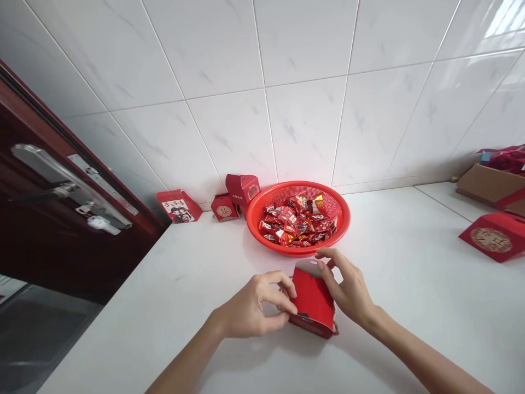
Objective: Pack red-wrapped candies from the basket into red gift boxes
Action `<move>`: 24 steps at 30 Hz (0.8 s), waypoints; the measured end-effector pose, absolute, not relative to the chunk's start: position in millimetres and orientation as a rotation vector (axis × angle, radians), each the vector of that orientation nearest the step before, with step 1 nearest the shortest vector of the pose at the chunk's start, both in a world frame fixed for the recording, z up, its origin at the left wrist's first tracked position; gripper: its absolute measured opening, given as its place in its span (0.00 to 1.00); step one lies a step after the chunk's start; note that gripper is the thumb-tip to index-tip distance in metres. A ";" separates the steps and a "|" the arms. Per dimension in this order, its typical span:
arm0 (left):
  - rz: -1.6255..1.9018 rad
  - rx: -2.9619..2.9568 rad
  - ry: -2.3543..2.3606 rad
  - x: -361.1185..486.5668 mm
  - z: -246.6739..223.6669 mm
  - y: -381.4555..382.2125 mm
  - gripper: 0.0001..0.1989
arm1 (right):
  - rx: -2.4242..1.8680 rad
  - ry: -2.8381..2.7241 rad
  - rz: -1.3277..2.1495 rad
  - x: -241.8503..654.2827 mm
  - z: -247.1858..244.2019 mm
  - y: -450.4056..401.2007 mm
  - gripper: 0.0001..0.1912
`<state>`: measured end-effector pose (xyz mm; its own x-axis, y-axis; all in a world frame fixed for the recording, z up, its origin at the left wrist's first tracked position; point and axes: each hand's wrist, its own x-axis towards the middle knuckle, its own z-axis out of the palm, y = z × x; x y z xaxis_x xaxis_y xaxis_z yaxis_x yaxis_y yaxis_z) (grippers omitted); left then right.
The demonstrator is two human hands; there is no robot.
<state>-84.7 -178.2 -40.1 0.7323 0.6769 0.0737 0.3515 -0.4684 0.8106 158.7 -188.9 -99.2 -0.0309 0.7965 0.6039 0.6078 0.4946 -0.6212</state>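
A small red cardboard gift box (314, 298) rests on the white counter, with a flap raised at its far end and a cord showing at its sides. My left hand (262, 303) grips the box's left side, its thumb and fingers at the near left edge. At the far right, my right hand (344, 282) has thumb and fingertips on the upright flap. Just behind the hands stands a red plastic basket (255, 232) holding many wrapped candies (301, 221) in red and gold.
Against the tiled wall, left of the basket, stand several red boxes: one with a printed couple (179, 207), a small one (225, 208) and a taller one (243, 189). Another red box (494, 236) and a brown carton (484, 186) sit at right. A dark door (53, 219) borders the counter's left.
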 end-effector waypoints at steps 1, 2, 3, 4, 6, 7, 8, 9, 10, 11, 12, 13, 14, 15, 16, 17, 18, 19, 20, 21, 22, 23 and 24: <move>0.468 2.113 0.720 -84.1 -39.9 -175.8 0.13 | -1.159 -1.743 0.194 159.2 -99.4 -186.0 0.06; 0.446 2.131 0.659 -82.9 -39.5 -173.2 0.14 | -1.111 -1.752 0.151 159.5 -99.4 -183.5 0.06; 0.421 2.148 0.601 -81.2 -38.9 -170.4 0.15 | -1.065 -1.758 0.115 159.6 -99.3 -181.7 0.07; 0.399 2.168 0.561 -78.8 -38.0 -167.6 0.15 | -1.023 -1.763 0.090 159.6 -99.3 -180.4 0.08; 0.371 2.223 0.554 -72.5 -35.6 -162.9 0.16 | -0.961 -1.776 0.079 159.1 -100.0 -179.6 0.11; 0.365 2.257 0.577 -68.9 -34.0 -161.2 0.17 | -0.936 -1.788 0.079 158.9 -100.8 -179.9 0.12; 0.362 2.287 0.600 -65.4 -32.4 -159.9 0.17 | -0.913 -1.803 0.079 158.7 -101.8 -180.6 0.13; 0.356 2.307 0.619 -62.1 -30.7 -159.2 0.17 | -0.894 -1.817 0.079 158.8 -103.0 -181.6 0.13; 0.344 2.315 0.631 -59.2 -29.1 -158.8 0.16 | -0.884 -1.826 0.082 159.2 -104.2 -182.8 0.14; 0.324 2.308 0.637 -56.7 -27.6 -158.6 0.14 | -0.881 -1.831 0.088 159.8 -105.2 -184.3 0.14; 0.303 2.293 0.642 -54.7 -26.4 -158.7 0.12 | -0.883 -1.834 0.097 160.7 -105.9 -185.9 0.14; 0.284 2.274 0.649 -53.1 -25.4 -158.8 0.13 | -0.885 -1.838 0.103 161.7 -106.2 -187.6 0.14; 0.267 2.257 0.659 -51.7 -24.6 -159.0 0.16 | -0.887 -1.846 0.103 162.7 -105.9 -189.3 0.14; 0.253 2.244 0.669 -50.6 -24.0 -159.3 0.21 | -0.889 -1.862 0.095 163.7 -105.2 -191.0 0.15; 0.240 2.233 0.677 -49.6 -23.6 -159.8 0.24 | -0.890 -1.885 0.082 164.4 -104.2 -192.7 0.14; 0.225 2.224 0.681 -48.6 -23.3 -160.4 0.27 | -0.891 -1.910 0.068 164.9 -103.0 -194.4 0.14; 0.209 2.217 0.682 -47.8 -23.1 -161.1 0.28 | -0.898 -1.931 0.058 165.2 -101.8 -196.0 0.13; 0.195 2.209 0.683 -47.1 -23.0 -161.8 0.29 | -0.909 -1.945 0.056 165.2 -100.7 -197.4 0.12; 0.184 2.202 0.685 -46.5 -23.0 -162.6 0.30 | -0.924 -1.952 0.066 165.0 -99.9 -198.8 0.11; 0.176 2.198 0.692 -46.3 -23.1 -163.2 0.31 | -0.941 -1.951 0.087 164.7 -99.4 -199.9 0.10; 0.171 2.197 0.702 -46.4 -23.3 -163.6 0.32 | -0.958 -1.944 0.125 164.5 -99.2 -200.9 0.09; 0.170 2.199 0.715 -46.8 -23.5 -163.8 0.32 | -0.972 -1.933 0.184 164.4 -99.1 -201.7 0.08; 0.172 2.199 0.728 -47.6 -23.8 -163.7 0.33 | -0.977 -1.919 0.264 164.4 -99.1 -202.3 0.07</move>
<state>-47.6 -163.7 -23.8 0.8255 0.5533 -0.1112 0.4453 -0.5174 0.7308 164.4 -202.3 -99.1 -0.2461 0.7236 0.6449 0.5222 0.6595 -0.5407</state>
